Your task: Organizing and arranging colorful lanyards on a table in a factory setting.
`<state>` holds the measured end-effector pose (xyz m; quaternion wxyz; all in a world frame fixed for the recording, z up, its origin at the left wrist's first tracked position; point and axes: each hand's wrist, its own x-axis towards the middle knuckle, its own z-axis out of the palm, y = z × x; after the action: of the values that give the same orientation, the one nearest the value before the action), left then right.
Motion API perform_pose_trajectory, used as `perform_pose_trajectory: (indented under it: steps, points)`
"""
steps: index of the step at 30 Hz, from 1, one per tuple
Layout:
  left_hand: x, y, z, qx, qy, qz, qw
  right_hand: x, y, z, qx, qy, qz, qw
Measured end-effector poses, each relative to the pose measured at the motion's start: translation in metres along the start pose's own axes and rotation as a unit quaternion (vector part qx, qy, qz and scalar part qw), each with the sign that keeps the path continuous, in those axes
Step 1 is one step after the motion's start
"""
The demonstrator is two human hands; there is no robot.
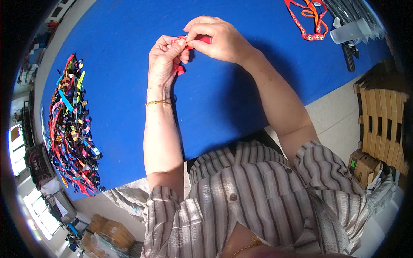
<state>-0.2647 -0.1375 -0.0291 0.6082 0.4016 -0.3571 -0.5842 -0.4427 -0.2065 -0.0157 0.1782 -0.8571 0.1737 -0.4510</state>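
Right now I see both hands pinching a red ribbon [202, 40] over the bench [116, 51]: left hand [165, 58] on its lower end, right hand [215, 38] on top; it probably runs left-right.

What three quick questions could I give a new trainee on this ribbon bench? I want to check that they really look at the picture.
1. True or false: both hands hold the red ribbon above the blue table.
2. Which wrist wears the thin gold bangle?
A. left
B. right
C. neither
3. Fill in: the big heap of mixed coloured ribbons lies on the person's ____ side.

Key
1. True: the left hand and the right hand both pinch it, fingertips close together.
2. A.
3. Left; a smaller red and orange bunch lies far right, beside a clear plastic bottle.
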Motion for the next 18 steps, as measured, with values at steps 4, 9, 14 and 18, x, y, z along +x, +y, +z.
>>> perform_pose_trajectory:
  steps: [4, 9, 14, 18]
  points:
    - [0.000, -0.002, 0.000, 0.004, -0.031, 0.005, 0.999, -0.002, -0.004, -0.006, 0.066, -0.076, 0.097, 0.990]
    - [0.001, -0.002, -0.002, -0.019, -0.055, 0.027, 0.998, 0.001, -0.011, -0.011, 0.157, -0.093, 0.173, 0.968]
    - [0.001, -0.003, -0.003, -0.005, -0.047, 0.030, 0.998, 0.000, -0.003, -0.007, 0.252, -0.109, 0.219, 0.936]
    - [0.000, -0.002, -0.001, 0.016, -0.038, 0.042, 0.998, 0.000, -0.001, -0.008, 0.311, -0.115, 0.244, 0.912]
